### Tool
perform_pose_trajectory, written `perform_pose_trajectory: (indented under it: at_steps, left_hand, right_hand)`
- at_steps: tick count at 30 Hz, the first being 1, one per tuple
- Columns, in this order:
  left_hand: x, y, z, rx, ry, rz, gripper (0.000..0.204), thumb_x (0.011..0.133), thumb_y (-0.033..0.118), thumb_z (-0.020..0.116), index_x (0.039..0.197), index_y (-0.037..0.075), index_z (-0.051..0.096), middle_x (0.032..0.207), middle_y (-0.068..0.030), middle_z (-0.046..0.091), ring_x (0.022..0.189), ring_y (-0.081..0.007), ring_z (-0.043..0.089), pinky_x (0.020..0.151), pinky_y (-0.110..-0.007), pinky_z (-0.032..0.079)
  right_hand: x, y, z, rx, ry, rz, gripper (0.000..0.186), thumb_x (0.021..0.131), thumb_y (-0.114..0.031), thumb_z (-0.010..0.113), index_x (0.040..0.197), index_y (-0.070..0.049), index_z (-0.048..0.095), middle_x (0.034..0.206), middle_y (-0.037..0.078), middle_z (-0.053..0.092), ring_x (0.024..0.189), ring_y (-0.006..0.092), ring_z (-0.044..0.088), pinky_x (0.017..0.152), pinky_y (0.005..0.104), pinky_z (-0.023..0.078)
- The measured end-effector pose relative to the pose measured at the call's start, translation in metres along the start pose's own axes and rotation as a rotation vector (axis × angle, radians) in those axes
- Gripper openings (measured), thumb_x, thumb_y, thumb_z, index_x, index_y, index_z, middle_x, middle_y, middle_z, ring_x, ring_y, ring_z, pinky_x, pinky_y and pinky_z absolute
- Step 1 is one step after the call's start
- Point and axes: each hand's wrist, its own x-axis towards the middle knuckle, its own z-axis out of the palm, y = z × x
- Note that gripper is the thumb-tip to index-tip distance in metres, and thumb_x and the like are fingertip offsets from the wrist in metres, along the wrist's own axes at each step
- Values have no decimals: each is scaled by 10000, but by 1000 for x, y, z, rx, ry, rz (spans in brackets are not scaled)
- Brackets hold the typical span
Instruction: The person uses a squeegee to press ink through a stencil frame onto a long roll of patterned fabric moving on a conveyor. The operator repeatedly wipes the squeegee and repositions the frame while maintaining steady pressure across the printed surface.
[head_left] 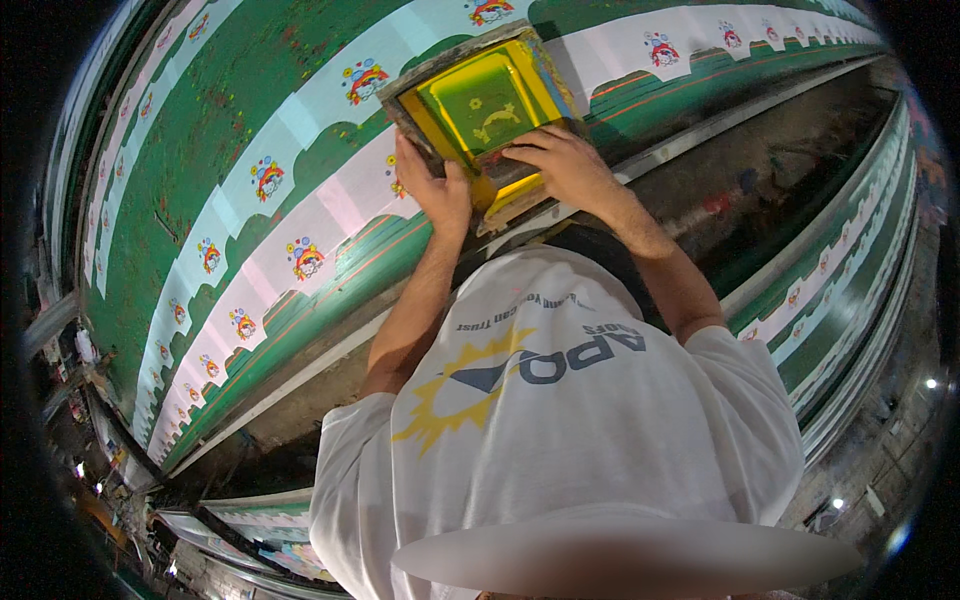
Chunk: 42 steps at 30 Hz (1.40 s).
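A screen printing frame (553,85) with worn, paint-stained sides and a translucent yellow-green mesh (470,105) lies tilted over the printed strips. A small pale design shows in its mesh. My left hand (437,190) grips the frame's near left corner, fingers along the outer side and thumb by the near edge. My right hand (568,168) reaches over the near right part, its fingers bent inside the frame above a dark brownish band. What those fingers hold is hidden. Beneath lies a pale pink strip (345,232) with scalloped edges and repeated rainbow-coloured cartoon prints.
The long green printing table (200,150) curves across the view, stained with specks of colour. A pale blue strip (232,215) runs beyond the pink one. Along the near edge goes a metal rail (720,115). Behind me is another green table (800,290) with similar strips.
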Motion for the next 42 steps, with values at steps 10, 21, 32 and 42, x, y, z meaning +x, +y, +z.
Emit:
perform_pose_trajectory:
  at_steps: [10,21,32,42]
  left_hand:
    - [4,25,97,-14,-42,-189,879,830,0,689,1654,-58,386,1630,-291,472,1503,-447,457,1278,-505,335]
    - [8,33,103,-173,-31,-354,811,808,-117,621,1602,-46,472,1539,-209,574,1439,-322,549,1242,-408,394]
    - [4,19,105,-62,-58,-243,783,859,-61,641,1616,-61,437,1544,-252,564,1426,-387,548,1237,-451,400]
    - [6,30,105,48,-75,-282,829,840,-53,664,1631,-39,418,1601,-278,510,1477,-458,469,1273,-514,336]
  right_hand:
    - [-23,103,-28,3,-26,-60,591,827,-7,755,1401,-138,715,1369,71,676,1308,323,618,1160,450,503]
    - [-15,104,-40,24,-59,-49,542,845,-42,786,1373,-149,735,1311,80,692,1296,315,632,1135,465,521]
    - [-34,107,-29,69,58,-78,427,879,-40,735,1289,-149,784,1323,79,709,1290,321,641,1114,460,536]
    - [85,125,-35,-14,22,40,417,884,-154,806,1299,-191,791,1243,103,759,1233,341,695,1078,485,563]
